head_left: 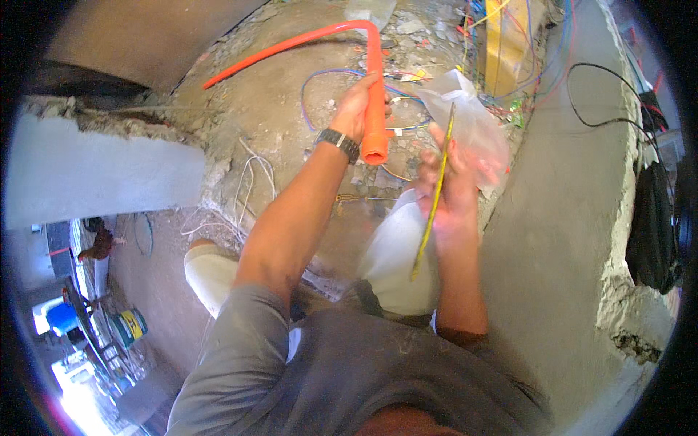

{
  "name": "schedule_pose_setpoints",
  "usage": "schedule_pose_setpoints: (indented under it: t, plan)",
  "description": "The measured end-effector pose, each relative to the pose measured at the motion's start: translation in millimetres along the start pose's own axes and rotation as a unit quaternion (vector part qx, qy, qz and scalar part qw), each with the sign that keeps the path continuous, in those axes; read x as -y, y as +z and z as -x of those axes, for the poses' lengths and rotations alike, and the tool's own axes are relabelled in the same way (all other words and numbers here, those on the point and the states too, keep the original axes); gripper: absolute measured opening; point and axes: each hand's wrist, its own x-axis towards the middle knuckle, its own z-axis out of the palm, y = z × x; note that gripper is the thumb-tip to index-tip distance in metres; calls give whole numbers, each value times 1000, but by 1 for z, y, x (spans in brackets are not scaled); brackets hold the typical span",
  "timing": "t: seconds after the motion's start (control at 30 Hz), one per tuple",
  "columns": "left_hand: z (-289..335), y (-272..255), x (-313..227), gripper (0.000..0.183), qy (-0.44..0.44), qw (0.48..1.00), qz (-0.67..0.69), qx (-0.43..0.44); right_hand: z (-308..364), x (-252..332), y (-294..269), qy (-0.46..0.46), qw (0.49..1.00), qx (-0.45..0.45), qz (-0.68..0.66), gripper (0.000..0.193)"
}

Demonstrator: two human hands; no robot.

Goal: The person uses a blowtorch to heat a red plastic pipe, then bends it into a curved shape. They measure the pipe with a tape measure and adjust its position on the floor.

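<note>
A rough grey concrete wall rises on the person's right, and a dusty, rubble-strewn concrete floor spreads below, littered with loose blue, white and red wires. Across that floor runs a long orange plastic conduit pipe, bent near its far end. The left hand, with a dark wristwatch on its wrist, is clenched around the pipe's straight section, so the open flared mouth points back toward the person. The right hand sits just beside that mouth, gripping a crumpled clear plastic bag together with a thin yellow and dark strip, perhaps a cable or tape, that hangs down past the wrist. The strip's end is outside the pipe, so by the look of things nothing has yet been threaded in.
</note>
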Motion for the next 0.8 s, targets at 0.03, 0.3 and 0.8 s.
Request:
schedule_pose_setpoints:
  t: [0.03,0.3,0.8]
  plan:
    - [-2,-6,8,33,-5,999,35,10,8,-6,1,9,999,-33,1,38]
    - [-5,-32,76,41,-53,988,139,46,32,-18,22,-19,988,-107,107,38]
    - [34,-156,100,34,-99,986,111,74,99,-193,5,-15,916,-241,321,46]
